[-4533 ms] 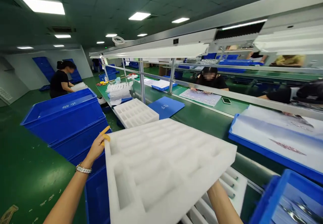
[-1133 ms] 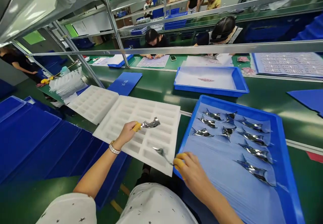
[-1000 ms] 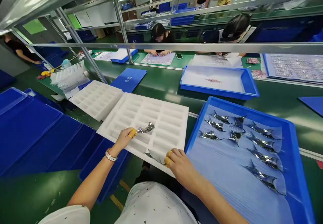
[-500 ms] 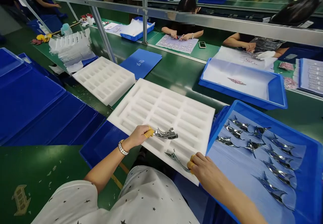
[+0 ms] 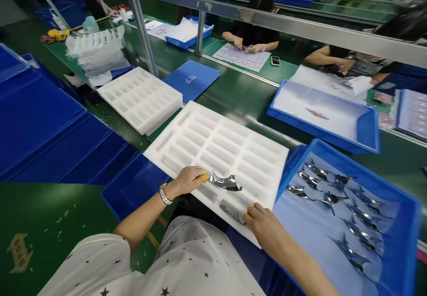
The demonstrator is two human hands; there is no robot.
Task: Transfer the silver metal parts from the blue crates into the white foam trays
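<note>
A shiny curved chrome part (image 5: 226, 182) is pinched at its left end in my left hand (image 5: 191, 180), which wears yellow finger covers. It hangs over the front half of a white foam tray (image 5: 213, 142) with rows of slots. My right hand (image 5: 263, 222) grips the right end of a second chrome part (image 5: 231, 211). That one lies low at the slot in the tray's near right corner; whether it touches the slot floor I cannot tell. The other slots that show hold nothing.
Right of the tray, a blue bin (image 5: 315, 147) holds several more chrome parts on a white sheet. Behind it stands another blue bin (image 5: 368, 129). A stack of foam trays (image 5: 140, 98) and a blue board (image 5: 191, 80) lie back left. A metal rail (image 5: 233, 11) crosses above; co-workers sit beyond.
My right hand has lowered its chrome part into or onto the near right slot, and the part lies flatter. My left hand has shifted slightly right with its part. The view has turned a little.
</note>
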